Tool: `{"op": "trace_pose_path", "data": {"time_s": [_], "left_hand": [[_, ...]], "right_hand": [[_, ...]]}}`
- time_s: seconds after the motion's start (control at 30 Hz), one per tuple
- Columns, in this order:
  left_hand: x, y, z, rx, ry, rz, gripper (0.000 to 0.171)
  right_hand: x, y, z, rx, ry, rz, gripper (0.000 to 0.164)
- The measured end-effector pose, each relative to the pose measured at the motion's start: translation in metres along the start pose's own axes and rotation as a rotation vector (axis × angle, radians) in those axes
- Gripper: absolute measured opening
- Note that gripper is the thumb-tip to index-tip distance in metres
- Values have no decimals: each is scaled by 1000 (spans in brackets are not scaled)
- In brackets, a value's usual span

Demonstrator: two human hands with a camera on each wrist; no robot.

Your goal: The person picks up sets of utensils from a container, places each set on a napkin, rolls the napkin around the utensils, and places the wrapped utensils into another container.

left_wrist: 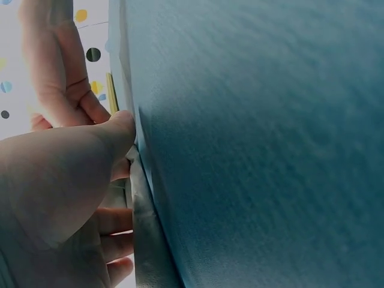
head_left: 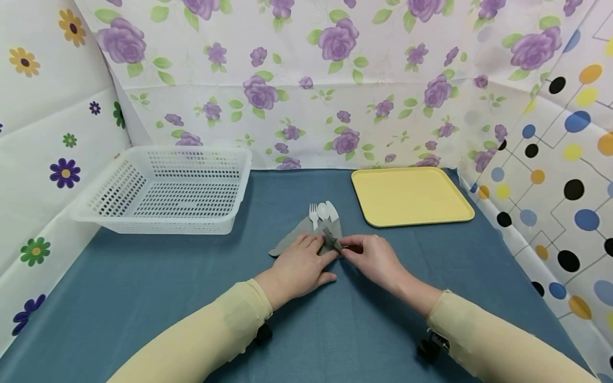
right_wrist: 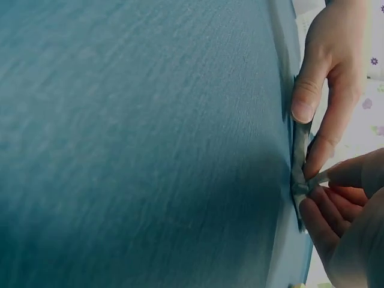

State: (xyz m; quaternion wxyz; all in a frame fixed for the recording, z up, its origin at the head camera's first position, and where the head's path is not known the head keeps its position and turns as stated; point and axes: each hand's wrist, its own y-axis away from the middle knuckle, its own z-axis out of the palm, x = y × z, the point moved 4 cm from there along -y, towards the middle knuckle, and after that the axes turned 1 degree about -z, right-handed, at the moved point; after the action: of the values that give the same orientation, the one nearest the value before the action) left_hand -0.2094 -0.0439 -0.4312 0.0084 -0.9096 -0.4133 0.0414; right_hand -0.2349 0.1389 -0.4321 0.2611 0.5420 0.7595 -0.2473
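A grey cloth napkin [head_left: 292, 238] lies on the table, partly folded over a white fork [head_left: 313, 213], a white spoon [head_left: 323, 211] and a white knife [head_left: 331, 210]. Only the upper ends of the cutlery show, pointing away from me. My left hand [head_left: 299, 266] rests palm down with fairly straight fingers, pressing the napkin's left and front part. From the right, my right hand [head_left: 375, 258] pinches a folded edge of the napkin between thumb and fingers; in the right wrist view that pinched cloth [right_wrist: 318, 179] shows beside the left hand's fingers.
At the back left stands a white perforated plastic basket [head_left: 165, 226]. A yellow tray [head_left: 412, 197] lies at the back right. Blue cloth [head_left: 158, 287] covers the table, and patterned sheets hang behind and along both sides.
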Motion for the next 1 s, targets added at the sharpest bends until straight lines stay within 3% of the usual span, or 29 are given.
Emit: {"op": "trace_pose_path", "data": {"time_s": [0.13, 0.4, 0.57, 0.83, 0.9, 1.0], "left_hand": [[-3, 2, 2, -11, 30, 9, 61], [-7, 15, 3, 19, 114, 56, 62], [-9, 25, -1, 47, 138, 40, 60], [-6, 40, -22, 298, 11, 27, 36], [-2, 39, -25, 298, -6, 47, 40], [3, 38, -21, 235, -12, 64, 58]], "right_hand": [[0, 4, 1, -43, 25, -40, 33], [-7, 13, 6, -116, 171, -246, 40], [-13, 16, 11, -124, 279, -343, 42], [-19, 19, 16, -99, 348, -359, 42], [-20, 20, 17, -88, 357, -356, 42], [-23, 21, 19, -79, 369, -342, 41]]}}
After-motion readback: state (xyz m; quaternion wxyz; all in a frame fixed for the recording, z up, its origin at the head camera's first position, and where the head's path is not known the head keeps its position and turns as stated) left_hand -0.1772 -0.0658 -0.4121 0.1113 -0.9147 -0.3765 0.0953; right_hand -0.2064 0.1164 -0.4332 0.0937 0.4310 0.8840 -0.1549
